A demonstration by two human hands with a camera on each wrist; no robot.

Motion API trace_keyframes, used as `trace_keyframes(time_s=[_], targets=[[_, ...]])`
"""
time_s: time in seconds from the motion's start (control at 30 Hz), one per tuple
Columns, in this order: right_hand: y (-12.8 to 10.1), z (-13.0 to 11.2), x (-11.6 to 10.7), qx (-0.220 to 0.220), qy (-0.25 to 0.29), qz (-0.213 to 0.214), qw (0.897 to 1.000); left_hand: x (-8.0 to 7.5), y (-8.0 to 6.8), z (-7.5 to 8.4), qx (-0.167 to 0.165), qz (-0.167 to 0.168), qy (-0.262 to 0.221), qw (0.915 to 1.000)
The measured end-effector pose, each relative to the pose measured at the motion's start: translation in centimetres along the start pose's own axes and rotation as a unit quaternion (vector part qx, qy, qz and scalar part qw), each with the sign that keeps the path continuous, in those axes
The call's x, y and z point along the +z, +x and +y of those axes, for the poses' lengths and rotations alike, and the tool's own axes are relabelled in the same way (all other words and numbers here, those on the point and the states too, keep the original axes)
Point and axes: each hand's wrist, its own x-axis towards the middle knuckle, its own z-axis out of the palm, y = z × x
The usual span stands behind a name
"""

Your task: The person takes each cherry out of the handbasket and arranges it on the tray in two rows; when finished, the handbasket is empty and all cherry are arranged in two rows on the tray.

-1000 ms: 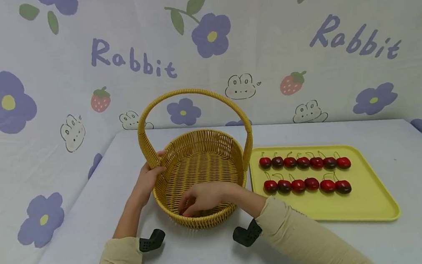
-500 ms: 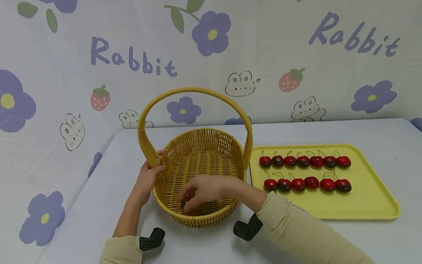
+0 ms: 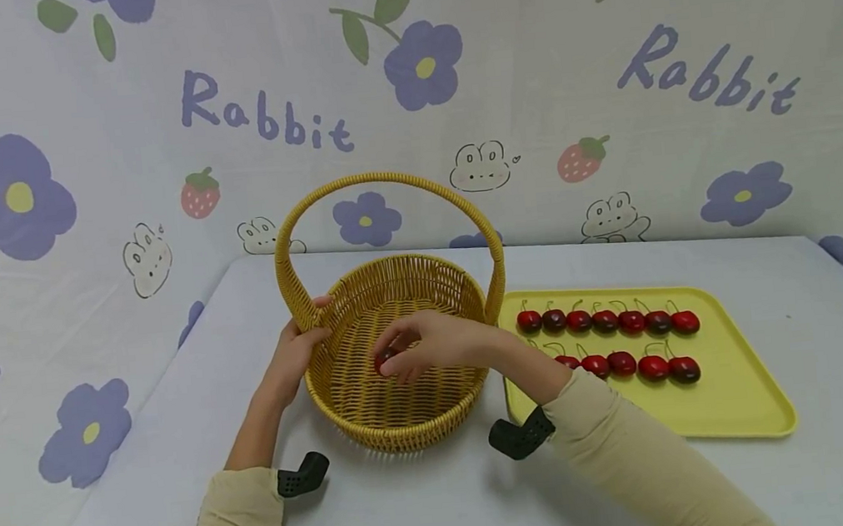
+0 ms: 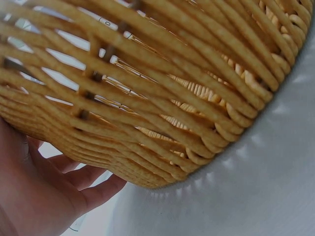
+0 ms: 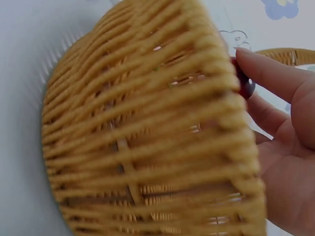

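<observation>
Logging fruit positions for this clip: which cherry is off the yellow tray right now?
The cherry pinched in the right hand over the basket. All the other cherries lie in two rows on the yellow tray.

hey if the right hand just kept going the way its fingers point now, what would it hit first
Probably the left inner wall of the basket, just short of the left hand gripping that rim. The right hand, pinching a cherry, points leftward above the basket floor; depth is unclear.
</observation>
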Motion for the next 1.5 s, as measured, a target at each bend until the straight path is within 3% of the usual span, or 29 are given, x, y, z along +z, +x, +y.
trace_keyframes(time_s=[0.23,0.6,0.93,1.5], targets=[[-1.5,0.7,-1.6,-0.002,0.001,0.004,1.0,0.3,0.3,0.0,-0.006,0.004,-0.003,1.0],[-3.9,2.4,-3.1,-0.024,0.102,0.051,0.993,0.5,0.8,0.0,-0.007,0.008,-0.002,0.9999],[-6.6,2.5,-3.2,0.031,0.029,0.075,0.996,0.5,0.9,0.1,-0.011,0.011,-0.004,0.9999],[-12.7,5.5,-5.0,0.047,0.041,0.115,0.991,0.4,1.0,-0.1,-0.011,0.01,0.004,0.9999]])
